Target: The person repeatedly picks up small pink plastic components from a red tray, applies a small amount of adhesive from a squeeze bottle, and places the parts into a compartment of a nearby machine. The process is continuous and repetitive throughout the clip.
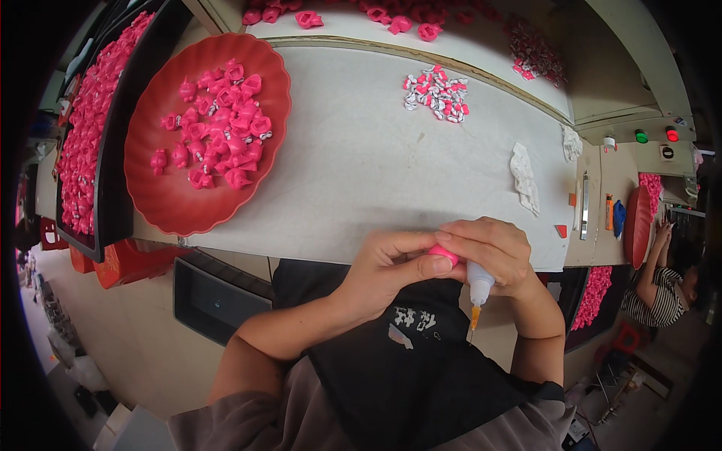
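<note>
Near the front edge of the white worktable (331,150), my left hand (376,274) pinches a small pink plastic piece (445,254) between thumb and fingers. My right hand (500,248) reaches over it, its fingertips touching or close to the same piece. Tucked in the right palm is a white squeeze bottle (479,282) with an amber needle tip, which points down towards my black apron (421,376). Fingers hide most of the pink piece. Farther back on the table lies a heap of little pink-and-white parts (436,95).
At left a red scalloped dish (147,188) holds pink figure pieces, beside a black tray (113,143) heaped with more. Crumpled white tissue (524,179) lies at right. A shelf (353,36) at the back bears pink parts. Another person (654,289) sits at far right.
</note>
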Demonstrator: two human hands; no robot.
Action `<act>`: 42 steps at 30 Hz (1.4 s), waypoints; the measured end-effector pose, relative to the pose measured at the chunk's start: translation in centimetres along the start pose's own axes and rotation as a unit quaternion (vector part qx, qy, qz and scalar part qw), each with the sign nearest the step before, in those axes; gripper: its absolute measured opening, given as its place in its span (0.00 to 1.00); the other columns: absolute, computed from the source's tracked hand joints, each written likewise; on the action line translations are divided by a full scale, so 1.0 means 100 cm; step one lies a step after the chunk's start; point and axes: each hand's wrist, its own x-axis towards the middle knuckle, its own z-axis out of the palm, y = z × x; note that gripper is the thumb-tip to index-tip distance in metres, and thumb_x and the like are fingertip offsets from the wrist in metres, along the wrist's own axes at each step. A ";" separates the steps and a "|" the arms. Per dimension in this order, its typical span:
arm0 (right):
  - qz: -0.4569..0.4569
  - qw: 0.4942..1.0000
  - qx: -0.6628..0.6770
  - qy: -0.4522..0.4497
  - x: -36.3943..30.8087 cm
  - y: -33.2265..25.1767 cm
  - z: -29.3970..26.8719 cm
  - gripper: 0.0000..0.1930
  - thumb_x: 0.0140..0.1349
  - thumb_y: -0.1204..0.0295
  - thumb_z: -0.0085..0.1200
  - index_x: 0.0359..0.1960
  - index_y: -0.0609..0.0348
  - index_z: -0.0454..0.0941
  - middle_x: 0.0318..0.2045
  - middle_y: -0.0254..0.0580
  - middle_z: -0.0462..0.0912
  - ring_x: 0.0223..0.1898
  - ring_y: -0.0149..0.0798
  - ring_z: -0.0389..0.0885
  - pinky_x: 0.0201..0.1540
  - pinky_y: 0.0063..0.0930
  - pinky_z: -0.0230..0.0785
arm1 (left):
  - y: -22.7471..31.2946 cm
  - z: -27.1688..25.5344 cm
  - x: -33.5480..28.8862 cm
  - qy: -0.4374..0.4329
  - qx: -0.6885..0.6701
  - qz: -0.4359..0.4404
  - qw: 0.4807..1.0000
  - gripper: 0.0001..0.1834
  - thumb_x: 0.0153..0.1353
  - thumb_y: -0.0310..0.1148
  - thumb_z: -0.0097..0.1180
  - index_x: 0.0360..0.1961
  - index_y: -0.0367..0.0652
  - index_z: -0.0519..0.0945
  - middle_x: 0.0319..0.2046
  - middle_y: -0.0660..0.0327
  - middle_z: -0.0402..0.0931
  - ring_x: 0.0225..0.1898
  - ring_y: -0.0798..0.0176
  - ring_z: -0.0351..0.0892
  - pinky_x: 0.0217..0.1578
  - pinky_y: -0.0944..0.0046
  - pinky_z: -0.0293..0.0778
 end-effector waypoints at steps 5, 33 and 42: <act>0.006 1.000 0.003 -0.030 0.004 0.001 0.000 0.18 0.40 0.72 0.62 0.36 0.66 0.77 0.31 0.46 0.77 0.24 0.37 0.77 0.23 0.24 0.71 | -0.003 -0.003 -0.001 0.015 -0.031 0.004 0.999 0.12 0.58 0.26 0.50 0.42 0.30 0.75 0.38 0.53 0.76 0.42 0.62 0.77 0.45 0.67 0.71; 0.037 0.992 -0.004 -0.122 0.035 -0.008 0.008 0.19 0.40 0.72 0.64 0.37 0.64 0.77 0.32 0.44 0.77 0.28 0.40 0.78 0.27 0.25 0.72 | -0.005 -0.023 -0.009 -0.012 -0.153 0.030 0.988 0.14 0.59 0.28 0.49 0.45 0.32 0.74 0.39 0.55 0.76 0.43 0.63 0.75 0.48 0.63 0.70; 0.075 0.994 0.076 -0.001 0.020 0.002 0.025 0.20 0.40 0.76 0.65 0.39 0.60 0.77 0.36 0.43 0.76 0.32 0.35 0.78 0.30 0.24 0.72 | 0.007 -0.026 -0.006 0.029 0.106 0.110 0.988 0.11 0.55 0.26 0.54 0.39 0.31 0.75 0.35 0.56 0.78 0.38 0.66 0.77 0.42 0.69 0.71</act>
